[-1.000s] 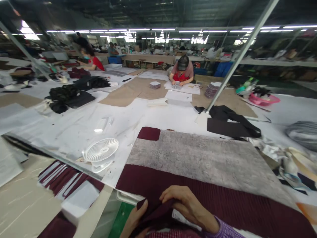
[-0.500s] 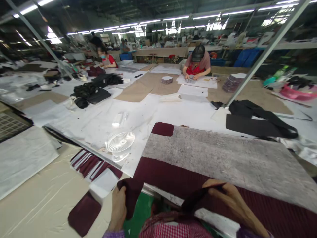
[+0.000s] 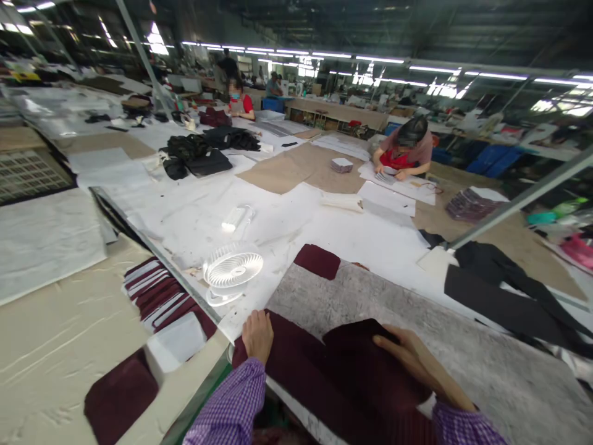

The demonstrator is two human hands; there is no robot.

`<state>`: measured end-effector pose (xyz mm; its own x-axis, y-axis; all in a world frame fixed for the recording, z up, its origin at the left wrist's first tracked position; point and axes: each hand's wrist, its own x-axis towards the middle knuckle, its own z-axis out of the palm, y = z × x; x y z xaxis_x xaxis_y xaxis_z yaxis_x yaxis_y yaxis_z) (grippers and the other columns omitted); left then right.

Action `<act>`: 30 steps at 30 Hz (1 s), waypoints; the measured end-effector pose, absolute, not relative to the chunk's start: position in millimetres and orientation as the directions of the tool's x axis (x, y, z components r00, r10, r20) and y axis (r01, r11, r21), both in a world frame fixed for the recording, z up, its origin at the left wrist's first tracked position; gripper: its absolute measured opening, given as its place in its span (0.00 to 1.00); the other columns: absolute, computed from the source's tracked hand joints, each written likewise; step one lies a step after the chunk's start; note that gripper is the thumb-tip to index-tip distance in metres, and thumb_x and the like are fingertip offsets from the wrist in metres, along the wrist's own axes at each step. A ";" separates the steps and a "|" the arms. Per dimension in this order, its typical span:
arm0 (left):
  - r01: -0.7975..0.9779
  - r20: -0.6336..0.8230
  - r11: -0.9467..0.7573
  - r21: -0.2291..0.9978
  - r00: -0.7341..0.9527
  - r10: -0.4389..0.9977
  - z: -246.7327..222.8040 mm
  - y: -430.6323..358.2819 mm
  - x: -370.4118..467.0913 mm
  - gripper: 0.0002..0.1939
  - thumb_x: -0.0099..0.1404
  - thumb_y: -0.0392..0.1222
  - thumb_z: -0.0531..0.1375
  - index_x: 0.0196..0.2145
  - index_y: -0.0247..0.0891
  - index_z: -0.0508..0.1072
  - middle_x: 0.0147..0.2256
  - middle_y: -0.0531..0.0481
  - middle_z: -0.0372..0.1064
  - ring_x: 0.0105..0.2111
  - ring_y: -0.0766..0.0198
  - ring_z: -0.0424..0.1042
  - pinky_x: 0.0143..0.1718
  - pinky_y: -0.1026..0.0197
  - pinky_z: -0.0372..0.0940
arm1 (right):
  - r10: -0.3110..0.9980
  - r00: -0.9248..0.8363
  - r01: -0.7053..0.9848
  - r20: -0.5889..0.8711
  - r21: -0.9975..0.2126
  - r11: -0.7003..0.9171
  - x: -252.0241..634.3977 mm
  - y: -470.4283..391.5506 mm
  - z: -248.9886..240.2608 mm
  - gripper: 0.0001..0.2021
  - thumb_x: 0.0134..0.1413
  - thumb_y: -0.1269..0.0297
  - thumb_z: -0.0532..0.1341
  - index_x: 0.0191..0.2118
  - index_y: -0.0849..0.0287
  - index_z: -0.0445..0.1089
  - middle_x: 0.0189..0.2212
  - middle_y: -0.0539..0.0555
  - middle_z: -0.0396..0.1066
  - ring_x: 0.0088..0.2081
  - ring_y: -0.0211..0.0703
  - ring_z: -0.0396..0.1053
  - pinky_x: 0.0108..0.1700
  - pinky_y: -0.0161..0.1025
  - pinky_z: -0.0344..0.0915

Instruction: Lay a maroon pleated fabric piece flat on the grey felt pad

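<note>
The maroon cloth (image 3: 359, 355) seemed soft, best held by its edge: right hand (image 3: 417, 358) pinching, left hand (image 3: 257, 337) curled, its grip unclear.

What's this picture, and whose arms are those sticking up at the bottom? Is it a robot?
No robot here! These are a person's own bare hands, in purple checked sleeves. All the pictures come from one camera worn on that person's head, so you see what's in front of them.

The right hand holds a raised part of some dark red cloth. The left hand touches it near one end; I can't tell how firmly. A grey sheet lies partly under the cloth.

On the white table beyond the left hand stands a fan. Farther away, a co-worker leans over the table too.
</note>
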<state>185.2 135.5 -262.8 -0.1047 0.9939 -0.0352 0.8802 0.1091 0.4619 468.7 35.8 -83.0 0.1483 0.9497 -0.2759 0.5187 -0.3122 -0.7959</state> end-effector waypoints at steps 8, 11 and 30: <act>0.972 0.094 -0.011 0.235 -0.011 0.996 -279.7 138.5 181.4 0.16 0.69 0.40 0.44 0.31 0.36 0.69 0.31 0.45 0.65 0.34 0.56 0.64 0.39 0.54 0.58 | 0.826 -0.179 0.730 -0.535 -0.635 -0.253 464.1 180.8 -150.5 0.12 0.56 0.59 0.61 0.28 0.62 0.69 0.25 0.47 0.70 0.29 0.38 0.68 0.37 0.41 0.66; 0.982 0.117 -0.020 0.188 -0.003 0.993 -283.9 141.8 182.0 0.14 0.69 0.39 0.46 0.31 0.37 0.69 0.30 0.46 0.65 0.33 0.56 0.64 0.38 0.55 0.58 | 0.746 -0.284 0.716 -0.602 -0.650 -0.253 455.7 231.2 -173.3 0.11 0.58 0.58 0.60 0.35 0.63 0.71 0.33 0.51 0.73 0.36 0.41 0.71 0.42 0.44 0.68; 0.994 0.169 -0.050 0.092 0.034 0.985 -289.7 148.2 181.8 0.08 0.66 0.37 0.52 0.29 0.39 0.66 0.29 0.49 0.65 0.31 0.58 0.64 0.36 0.55 0.58 | 0.555 -0.377 0.739 -0.741 -0.602 -0.303 444.3 302.0 -204.6 0.12 0.59 0.58 0.59 0.40 0.63 0.71 0.38 0.53 0.73 0.39 0.43 0.72 0.44 0.46 0.69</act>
